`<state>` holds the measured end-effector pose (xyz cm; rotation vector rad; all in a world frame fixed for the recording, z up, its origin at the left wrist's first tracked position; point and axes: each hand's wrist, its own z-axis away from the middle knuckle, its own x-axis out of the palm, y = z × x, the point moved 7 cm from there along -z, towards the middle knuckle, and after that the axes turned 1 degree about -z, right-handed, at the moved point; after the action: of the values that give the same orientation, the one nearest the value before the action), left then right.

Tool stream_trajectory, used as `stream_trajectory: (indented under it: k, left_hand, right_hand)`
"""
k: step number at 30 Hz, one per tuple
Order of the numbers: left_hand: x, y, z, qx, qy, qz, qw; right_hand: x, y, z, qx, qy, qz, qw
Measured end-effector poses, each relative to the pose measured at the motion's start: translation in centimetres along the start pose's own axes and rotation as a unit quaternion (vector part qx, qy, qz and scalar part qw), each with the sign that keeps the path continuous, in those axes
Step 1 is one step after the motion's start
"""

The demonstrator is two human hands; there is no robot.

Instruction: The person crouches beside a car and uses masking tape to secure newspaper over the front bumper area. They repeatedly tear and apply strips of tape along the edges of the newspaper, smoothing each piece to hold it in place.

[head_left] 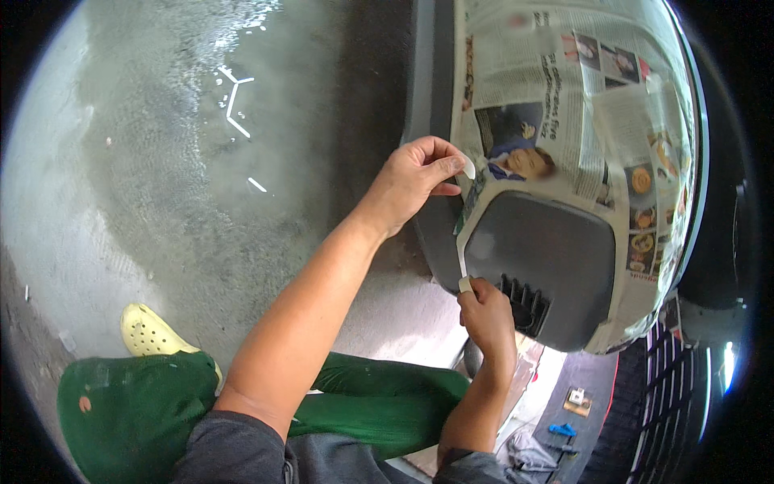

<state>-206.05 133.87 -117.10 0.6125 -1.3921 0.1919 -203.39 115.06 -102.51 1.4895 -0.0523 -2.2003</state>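
A large curved panel, which looks like a vehicle bumper, is covered with newspaper, leaving a dark grey section bare. My left hand is closed at the newspaper's left edge, pinching a short pale piece of tape between thumb and fingers. Lower down, my right hand is closed around pale masking tape; most of what lies inside the fist is hidden. A narrow tape strip runs from there up along the left border of the grey section.
Wet-looking concrete floor spreads to the left, with white tape scraps on it. My green trousers and a yellow clog are below. At lower right are a blue object and a grey cloth.
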Motion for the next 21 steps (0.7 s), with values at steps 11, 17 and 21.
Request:
stream_trajectory:
  k: [11, 17, 21]
  left_hand:
    - [1.8, -8.4, -1.9, -0.062, 0.117, 0.183, 0.974]
    - [2.8, -8.0, -2.4, -0.047, 0.134, 0.149, 0.978]
    - [3.0, -8.3, -2.8, -0.043, 0.152, 0.146, 0.977]
  right_hand:
    - [0.0, -3.4, 1.8, -0.046, 0.016, -0.058, 0.997]
    - [0.5, -2.8, 1.9, -0.039, 0.006, -0.051, 0.998]
    - [0.9, -2.6, 1.9, -0.038, 0.004, -0.048, 0.998]
